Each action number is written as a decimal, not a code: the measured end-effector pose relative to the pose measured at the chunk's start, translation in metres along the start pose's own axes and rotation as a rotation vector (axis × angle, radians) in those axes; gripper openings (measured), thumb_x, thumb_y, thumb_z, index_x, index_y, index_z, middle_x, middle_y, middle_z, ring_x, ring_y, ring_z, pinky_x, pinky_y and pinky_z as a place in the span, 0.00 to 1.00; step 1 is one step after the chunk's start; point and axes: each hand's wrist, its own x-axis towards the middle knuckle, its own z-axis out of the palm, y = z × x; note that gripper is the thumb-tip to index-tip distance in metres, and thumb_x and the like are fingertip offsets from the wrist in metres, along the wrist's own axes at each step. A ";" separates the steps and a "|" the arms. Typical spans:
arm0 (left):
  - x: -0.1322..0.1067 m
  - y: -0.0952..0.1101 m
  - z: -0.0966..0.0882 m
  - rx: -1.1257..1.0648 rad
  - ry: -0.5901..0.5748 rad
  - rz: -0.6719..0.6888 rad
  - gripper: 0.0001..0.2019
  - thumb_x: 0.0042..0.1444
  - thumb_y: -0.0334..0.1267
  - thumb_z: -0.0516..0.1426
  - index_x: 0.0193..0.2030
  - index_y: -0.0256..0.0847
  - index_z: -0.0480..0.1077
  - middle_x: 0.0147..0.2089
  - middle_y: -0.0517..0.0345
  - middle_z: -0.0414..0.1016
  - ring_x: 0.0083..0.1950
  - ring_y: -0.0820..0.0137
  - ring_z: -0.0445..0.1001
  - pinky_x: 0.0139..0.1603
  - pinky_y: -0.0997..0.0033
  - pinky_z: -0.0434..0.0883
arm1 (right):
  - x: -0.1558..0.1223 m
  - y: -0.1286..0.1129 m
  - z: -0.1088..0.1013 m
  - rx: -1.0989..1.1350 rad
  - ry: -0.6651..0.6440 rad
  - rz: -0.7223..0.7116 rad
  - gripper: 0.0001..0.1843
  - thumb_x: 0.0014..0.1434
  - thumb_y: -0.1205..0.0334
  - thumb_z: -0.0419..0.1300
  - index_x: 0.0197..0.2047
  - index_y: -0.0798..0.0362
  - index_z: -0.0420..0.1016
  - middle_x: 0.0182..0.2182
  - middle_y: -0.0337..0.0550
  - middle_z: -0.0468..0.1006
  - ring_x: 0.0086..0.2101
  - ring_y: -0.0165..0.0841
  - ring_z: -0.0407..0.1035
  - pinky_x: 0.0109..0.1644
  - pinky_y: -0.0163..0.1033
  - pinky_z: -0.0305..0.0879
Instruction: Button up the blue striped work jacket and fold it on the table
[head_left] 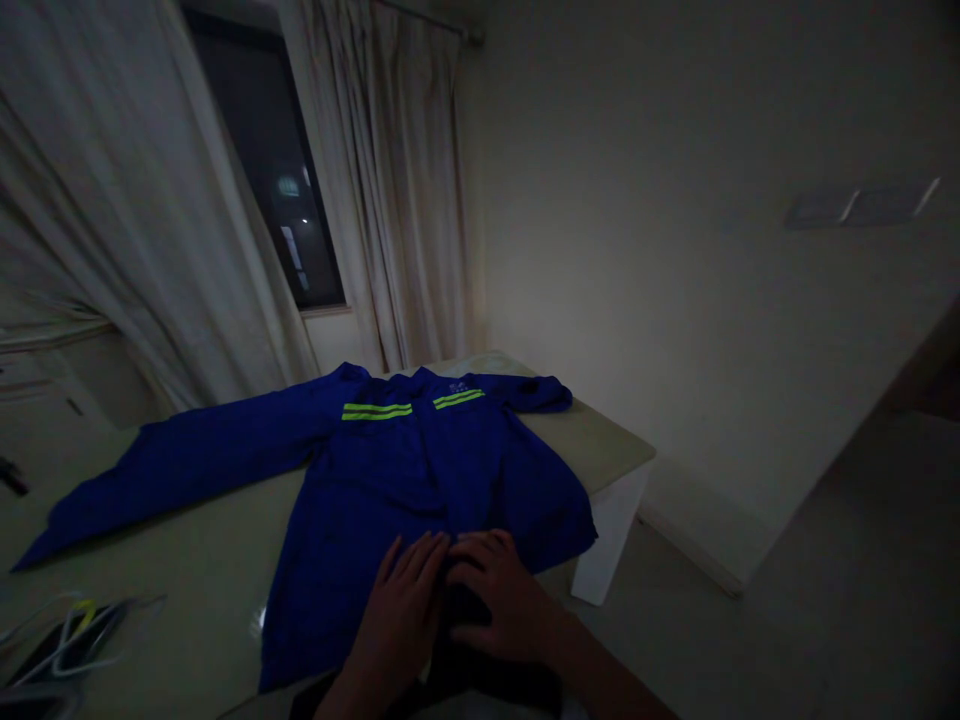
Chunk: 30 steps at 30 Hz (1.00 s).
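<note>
A dark blue work jacket with yellow-green stripes across the chest lies spread out, front side up, its collar away from me. Near the lower end of its front opening, my left hand has its fingers bent over the cloth. Close beside it, my right hand curls its fingers at the same front edge, its thumb lower and apart from the index finger. The fingertips of both hands nearly meet. Dim light and the hands themselves hide the cloth between them.
The jacket lies on a pale table; one sleeve stretches far left. A dark flat object with white cables is at the lower left, and a small black item at the left edge. Curtains, a window and a wall stand behind.
</note>
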 end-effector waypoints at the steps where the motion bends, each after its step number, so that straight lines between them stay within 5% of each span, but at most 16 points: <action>1: -0.009 -0.004 0.001 0.032 0.006 0.008 0.37 0.63 0.34 0.55 0.78 0.55 0.54 0.78 0.55 0.59 0.78 0.54 0.59 0.78 0.34 0.52 | -0.002 0.004 0.002 -0.022 -0.012 -0.030 0.34 0.60 0.44 0.70 0.66 0.40 0.68 0.70 0.46 0.67 0.70 0.46 0.56 0.72 0.56 0.45; 4: -0.032 -0.019 0.001 0.187 -0.003 -0.113 0.47 0.53 0.25 0.57 0.77 0.64 0.53 0.79 0.59 0.52 0.79 0.45 0.54 0.75 0.22 0.50 | -0.004 0.018 0.010 -0.144 0.015 -0.039 0.30 0.67 0.53 0.66 0.69 0.37 0.65 0.72 0.45 0.65 0.71 0.45 0.56 0.72 0.57 0.48; 7: -0.042 -0.026 -0.006 0.264 -0.127 -0.256 0.45 0.54 0.18 0.49 0.74 0.64 0.60 0.78 0.60 0.55 0.77 0.50 0.59 0.73 0.31 0.60 | -0.005 0.026 0.018 -0.210 0.077 -0.022 0.27 0.72 0.67 0.56 0.71 0.38 0.66 0.68 0.44 0.71 0.69 0.39 0.61 0.69 0.53 0.56; 10: -0.045 -0.010 -0.023 0.174 -0.323 -0.299 0.43 0.55 0.17 0.46 0.74 0.61 0.60 0.77 0.61 0.56 0.77 0.56 0.59 0.74 0.42 0.63 | -0.011 0.025 0.015 -0.134 0.048 -0.025 0.28 0.71 0.74 0.51 0.69 0.43 0.69 0.61 0.46 0.79 0.63 0.37 0.68 0.65 0.48 0.62; 12: -0.047 0.005 -0.041 0.066 -0.476 -0.311 0.42 0.56 0.20 0.49 0.75 0.60 0.59 0.77 0.61 0.55 0.78 0.57 0.57 0.74 0.47 0.65 | -0.016 0.023 0.001 -0.018 -0.016 -0.018 0.25 0.70 0.72 0.53 0.65 0.46 0.73 0.55 0.46 0.82 0.57 0.37 0.73 0.61 0.45 0.66; 15: -0.042 0.009 -0.075 -0.122 -0.605 -0.285 0.41 0.57 0.35 0.60 0.77 0.58 0.55 0.77 0.59 0.59 0.77 0.52 0.59 0.71 0.48 0.69 | -0.013 0.024 -0.034 0.180 -0.161 -0.053 0.22 0.68 0.57 0.63 0.64 0.47 0.75 0.52 0.46 0.83 0.51 0.38 0.76 0.57 0.42 0.69; 17: -0.027 -0.014 -0.094 -0.243 -0.531 -0.261 0.42 0.58 0.50 0.63 0.78 0.60 0.54 0.75 0.58 0.64 0.74 0.51 0.65 0.71 0.47 0.68 | 0.003 0.031 -0.058 0.249 -0.172 -0.066 0.26 0.65 0.46 0.67 0.62 0.48 0.76 0.52 0.46 0.82 0.51 0.39 0.76 0.57 0.43 0.69; 19: -0.001 -0.056 -0.101 -0.331 -0.399 -0.265 0.32 0.67 0.59 0.52 0.76 0.57 0.60 0.73 0.57 0.69 0.71 0.56 0.70 0.72 0.51 0.66 | 0.031 0.043 -0.073 0.225 -0.116 -0.061 0.27 0.65 0.42 0.67 0.60 0.49 0.77 0.52 0.48 0.81 0.52 0.41 0.74 0.59 0.45 0.68; 22: 0.046 -0.126 -0.085 -0.247 -0.181 -0.284 0.35 0.69 0.61 0.44 0.72 0.40 0.67 0.72 0.47 0.70 0.71 0.54 0.69 0.73 0.53 0.63 | 0.083 0.066 -0.076 0.147 -0.109 -0.087 0.27 0.64 0.41 0.68 0.59 0.49 0.78 0.53 0.50 0.80 0.55 0.43 0.72 0.63 0.48 0.66; 24: 0.074 -0.161 -0.067 -0.127 -0.151 -0.296 0.37 0.68 0.60 0.45 0.74 0.36 0.64 0.75 0.41 0.65 0.73 0.50 0.66 0.73 0.49 0.62 | 0.120 0.084 -0.068 0.139 -0.118 -0.102 0.25 0.66 0.42 0.66 0.59 0.49 0.77 0.55 0.49 0.80 0.57 0.42 0.71 0.65 0.49 0.65; 30: 0.110 -0.187 -0.023 0.053 -0.047 -0.352 0.36 0.68 0.62 0.49 0.77 0.44 0.60 0.80 0.47 0.55 0.80 0.47 0.52 0.78 0.40 0.48 | 0.240 0.160 -0.031 0.123 0.085 0.034 0.23 0.69 0.48 0.64 0.60 0.52 0.76 0.58 0.53 0.78 0.59 0.43 0.72 0.67 0.51 0.65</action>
